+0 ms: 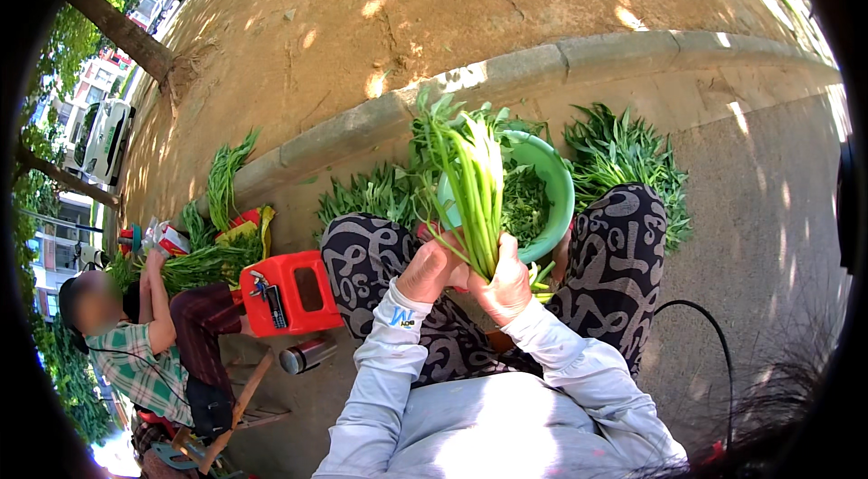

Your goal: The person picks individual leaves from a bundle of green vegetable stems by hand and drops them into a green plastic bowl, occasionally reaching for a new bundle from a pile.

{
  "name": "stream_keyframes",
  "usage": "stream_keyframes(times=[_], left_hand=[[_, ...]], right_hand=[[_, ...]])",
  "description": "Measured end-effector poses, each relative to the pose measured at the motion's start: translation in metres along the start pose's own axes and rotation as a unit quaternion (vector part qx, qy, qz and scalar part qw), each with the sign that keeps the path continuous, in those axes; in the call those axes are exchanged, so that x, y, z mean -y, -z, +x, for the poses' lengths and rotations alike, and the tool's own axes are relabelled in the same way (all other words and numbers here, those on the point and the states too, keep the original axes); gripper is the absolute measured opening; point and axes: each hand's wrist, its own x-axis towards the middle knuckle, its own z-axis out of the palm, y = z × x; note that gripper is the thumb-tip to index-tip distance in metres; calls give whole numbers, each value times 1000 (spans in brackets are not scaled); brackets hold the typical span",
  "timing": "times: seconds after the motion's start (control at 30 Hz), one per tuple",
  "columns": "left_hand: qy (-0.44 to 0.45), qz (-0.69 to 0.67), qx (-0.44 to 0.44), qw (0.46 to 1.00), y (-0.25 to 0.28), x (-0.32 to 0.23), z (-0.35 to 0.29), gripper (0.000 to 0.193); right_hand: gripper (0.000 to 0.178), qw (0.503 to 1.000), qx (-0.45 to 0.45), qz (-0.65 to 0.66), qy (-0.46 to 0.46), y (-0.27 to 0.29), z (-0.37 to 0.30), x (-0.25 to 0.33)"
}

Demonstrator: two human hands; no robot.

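Between my knees, both hands are closed round the lower stems of one bunch of long leafy greens (476,176), which look like water spinach. My left hand (427,271) grips the stems from the left. Close beside it, my right hand (504,289) wraps them from the right, and stem ends stick out past it. The bunch stands with its leaves pointing away from me, overlapping the left part of a green basin (562,194). Loose leafy pieces (524,206) lie in the basin. More greens are heaped on the ground, one pile (626,154) right of the basin and another (371,199) left.
A concrete kerb (579,61) runs beyond the basin, with bare soil behind it. At left, a red plastic stool (258,321) bears keys and a dark object; a metal flask (307,355) lies beside it. Another person (136,348) sits farther left near more greens (212,264).
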Motion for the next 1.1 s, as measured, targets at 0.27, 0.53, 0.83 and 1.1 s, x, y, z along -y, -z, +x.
stream_keyframes(times=[0.27,0.53,0.83,1.1], left_hand=[[12,-87,-106,991,13,18,-6,47],[14,-25,-175,984,22,17,-13,34],[15,-62,-190,980,15,21,-10,28],[16,-6,-218,976,7,15,-7,26]], right_hand=[[63,986,119,-84,80,-6,-13,-8],[53,971,208,105,-48,11,0,-9],[18,969,177,141,-96,10,-1,-26],[13,955,148,220,-132,12,2,-25]])
